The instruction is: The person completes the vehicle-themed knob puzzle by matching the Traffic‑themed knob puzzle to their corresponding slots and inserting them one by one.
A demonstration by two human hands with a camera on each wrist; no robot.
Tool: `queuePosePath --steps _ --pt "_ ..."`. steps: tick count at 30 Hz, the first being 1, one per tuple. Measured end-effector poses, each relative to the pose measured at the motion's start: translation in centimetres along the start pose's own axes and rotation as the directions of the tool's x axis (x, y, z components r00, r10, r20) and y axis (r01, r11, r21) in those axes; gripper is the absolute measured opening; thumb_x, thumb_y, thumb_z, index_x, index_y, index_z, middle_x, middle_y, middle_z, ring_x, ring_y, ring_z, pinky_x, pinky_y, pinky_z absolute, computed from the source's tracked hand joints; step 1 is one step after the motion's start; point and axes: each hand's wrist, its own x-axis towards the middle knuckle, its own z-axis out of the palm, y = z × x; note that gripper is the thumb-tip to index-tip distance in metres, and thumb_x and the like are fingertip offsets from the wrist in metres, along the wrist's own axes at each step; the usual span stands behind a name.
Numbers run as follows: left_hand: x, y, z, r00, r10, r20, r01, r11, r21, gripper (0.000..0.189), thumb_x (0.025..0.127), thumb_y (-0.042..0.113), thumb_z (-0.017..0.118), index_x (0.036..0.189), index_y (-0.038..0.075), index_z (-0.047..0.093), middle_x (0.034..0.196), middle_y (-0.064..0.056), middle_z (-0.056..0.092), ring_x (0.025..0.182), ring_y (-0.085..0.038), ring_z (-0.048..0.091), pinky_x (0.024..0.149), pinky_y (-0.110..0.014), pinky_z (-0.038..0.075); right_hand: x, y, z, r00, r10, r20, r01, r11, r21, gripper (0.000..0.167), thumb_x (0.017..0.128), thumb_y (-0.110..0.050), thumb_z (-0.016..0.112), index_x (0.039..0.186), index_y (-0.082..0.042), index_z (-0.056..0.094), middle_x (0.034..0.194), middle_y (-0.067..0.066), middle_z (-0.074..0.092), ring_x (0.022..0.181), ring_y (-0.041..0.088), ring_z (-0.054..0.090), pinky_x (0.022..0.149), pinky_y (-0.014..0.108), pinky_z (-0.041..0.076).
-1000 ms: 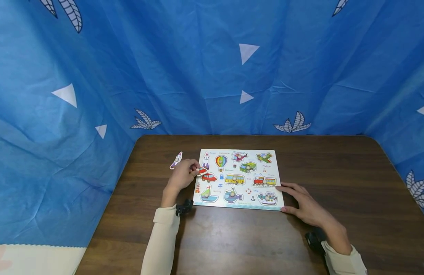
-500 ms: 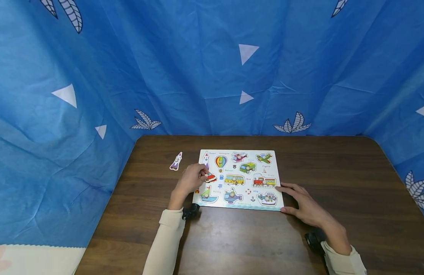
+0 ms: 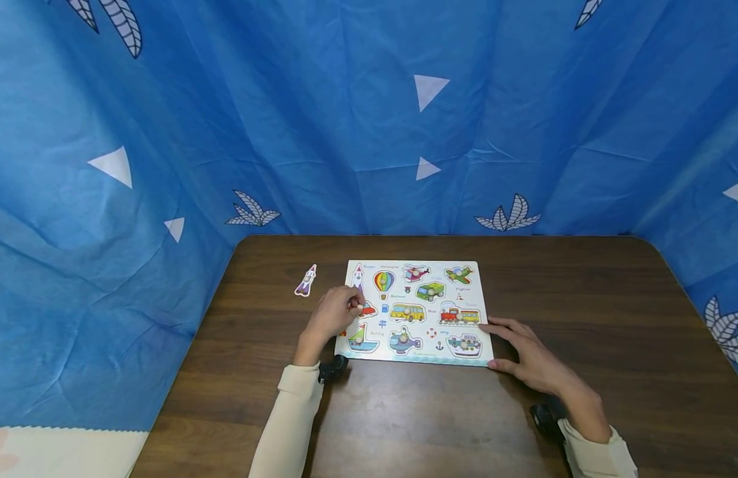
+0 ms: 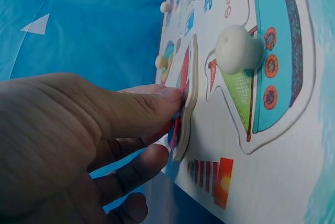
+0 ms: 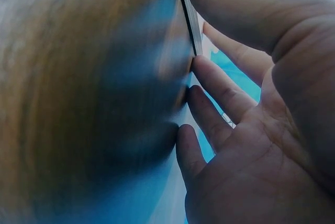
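A white knob puzzle board (image 3: pixel 425 282) with vehicle pictures lies on the table. Over its left side, my left hand (image 3: pixel 331 313) pinches the red car piece (image 3: pixel 367 309) between thumb and fingertips. The left wrist view shows the car piece (image 4: pixel 189 96) tilted against the board, part of its edge standing proud of the surface; the fingers hide its knob. My right hand (image 3: pixel 533 355) touches the board's right edge with fingers spread, the fingertips and thumb at the rim. A purple and white rocket piece (image 3: pixel 305 280) lies on the table left of the board.
Other pieces sit in the board, among them the sailboat (image 3: pixel 363 340) just below the car, the balloon (image 3: pixel 384 282) and the yellow bus (image 3: pixel 408 312). The brown wooden table (image 3: pixel 416 418) meets a blue curtain (image 3: pixel 369 119) at its back edge.
My left hand has carried the car piece right and down, from the board's left edge onto the car picture, and has hardly moved in the last half second. My right hand stays put.
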Motion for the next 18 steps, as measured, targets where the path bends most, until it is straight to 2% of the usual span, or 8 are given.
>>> queuePosePath --steps 10,18 --pt "0.04 -0.13 0.50 1.000 0.001 0.018 -0.001 1.000 0.002 0.004 0.088 0.003 0.071 0.089 0.008 0.070 0.078 0.001 0.059 0.074 -0.014 0.051 0.068 -0.028 0.041 0.05 0.07 0.15 1.000 0.004 0.006 -0.004 1.000 0.004 0.065 0.086 -0.024 0.078 0.144 -0.012 0.052 0.151 0.021 0.040 0.133 0.048 0.036 0.097 0.070 0.039" --pt "-0.10 -0.20 0.27 1.000 0.013 -0.017 -0.014 1.000 -0.014 0.007 0.087 0.005 0.074 0.091 0.010 0.070 0.081 0.000 0.060 0.075 -0.015 0.050 0.070 -0.030 0.042 0.01 0.05 0.03 1.000 0.002 0.001 -0.002 1.000 0.005 0.065 0.086 -0.023 0.078 0.144 -0.012 0.052 0.150 0.020 0.040 0.132 0.048 0.036 0.095 0.069 0.041"
